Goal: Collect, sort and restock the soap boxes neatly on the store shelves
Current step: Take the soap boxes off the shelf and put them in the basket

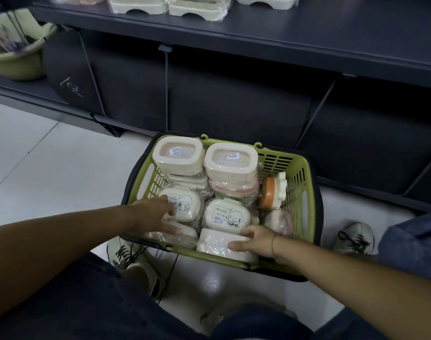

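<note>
**Fig. Basket stage, head view.** Right grip [256,239]: thumb & fingers curled round the right end of a film-wrapped cream soap box [216,241], which lies across the near rim of the green basket [305,168]. Left grip [155,214]: fingers straight & spread, holding nothing, tips resting on a dog-print soap box [187,204] at the basket's near-left. Beside it is a 2nd dog-print box [226,214]. At the far end are two lidded cream boxes [177,153] on stacks, and an orange-and-white item [273,192] stands on edge by the right wall. The basket sits on the tile floor [50,168], below a dark shelf [258,38] w/ a few cream boxes [197,8] on it. Progress (est.): collecting looks done; sorting & restocking are barely begun, w/ approx. the whole load still in the basket.
</note>
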The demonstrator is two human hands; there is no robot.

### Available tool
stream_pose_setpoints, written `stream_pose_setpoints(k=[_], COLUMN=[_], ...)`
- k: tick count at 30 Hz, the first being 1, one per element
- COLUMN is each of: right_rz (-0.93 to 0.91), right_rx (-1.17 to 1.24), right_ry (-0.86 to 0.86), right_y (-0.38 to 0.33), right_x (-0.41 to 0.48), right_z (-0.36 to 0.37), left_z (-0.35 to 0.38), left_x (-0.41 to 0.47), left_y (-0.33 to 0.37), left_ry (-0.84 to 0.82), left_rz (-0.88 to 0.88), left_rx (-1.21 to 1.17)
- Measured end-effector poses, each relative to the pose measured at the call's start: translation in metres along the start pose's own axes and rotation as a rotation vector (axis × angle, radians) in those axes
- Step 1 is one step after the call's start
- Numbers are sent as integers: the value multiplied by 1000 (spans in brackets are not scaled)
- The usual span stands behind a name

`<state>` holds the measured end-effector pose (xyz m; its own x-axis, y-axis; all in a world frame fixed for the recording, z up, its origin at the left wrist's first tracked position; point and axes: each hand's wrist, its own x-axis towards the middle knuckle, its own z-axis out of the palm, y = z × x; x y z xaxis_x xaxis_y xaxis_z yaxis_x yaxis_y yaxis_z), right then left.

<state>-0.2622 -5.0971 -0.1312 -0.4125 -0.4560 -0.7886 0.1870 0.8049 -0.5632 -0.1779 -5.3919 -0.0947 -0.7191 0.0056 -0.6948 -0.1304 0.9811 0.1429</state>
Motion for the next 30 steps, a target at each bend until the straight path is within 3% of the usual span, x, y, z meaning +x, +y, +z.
stream_pose_setpoints(k=[2, 4, 8, 12, 16, 20, 25, 30], right_rz=[-2, 5, 52, 189, 214, 205, 140, 58], right_rx=[18, 20, -41, -4, -5, -51, -151, -94], right_ry=[-12, -26, -102, -199, -323, -347, -227, -155], right_y=[2, 3, 1, 2, -7, -4, 9, 11], right_x=[2, 1, -8, -16, -27, -26, -10, 8], right_z=[-1, -5, -33, -61, -80, -87, -65, -37], left_z=[-12, -13, 10, 18, 19, 27, 36, 29], left_x=[9, 22, 46, 64, 74, 89, 98, 101], left_y=[16, 35, 69, 79, 72, 70, 70, 62], left_ry=[96, 142, 53, 69, 96, 260, 332, 278], left_rz=[68, 184, 294, 295, 327, 317, 270, 317], left_rx=[26, -97, -279, -66, 182, 244, 210, -31])
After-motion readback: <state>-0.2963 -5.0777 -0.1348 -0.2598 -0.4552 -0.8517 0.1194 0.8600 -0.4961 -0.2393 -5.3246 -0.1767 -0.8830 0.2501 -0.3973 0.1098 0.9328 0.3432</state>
